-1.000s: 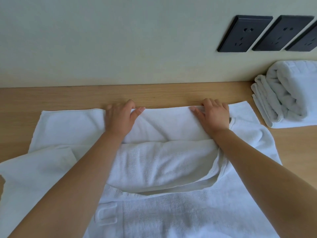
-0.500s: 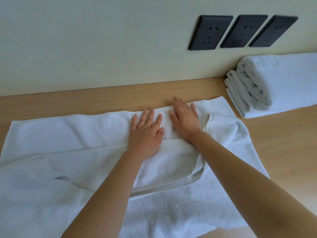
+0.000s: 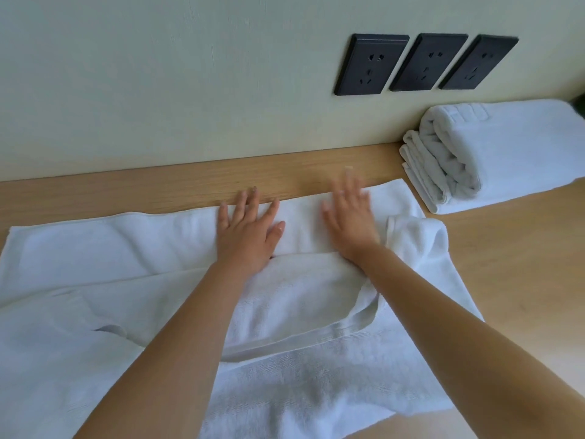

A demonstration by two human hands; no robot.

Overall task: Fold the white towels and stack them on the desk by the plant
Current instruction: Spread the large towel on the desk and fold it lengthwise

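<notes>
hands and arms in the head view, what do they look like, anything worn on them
Both forearms are bare, with no sleeves in view. The left hand and right hand wear no gloves, and no rings, watch or bracelets are visible. Nails look short and unpainted; the right hand is motion-blurred.

Likely a hotel or guest room. Wooden desk (image 3: pixel 190 182) set flush against a plain pale wall (image 3: pixel 158 74); three dark sockets (image 3: pixel 424 63) in a row just above it; stack (image 3: pixel 493 153) of folded white towels.
</notes>
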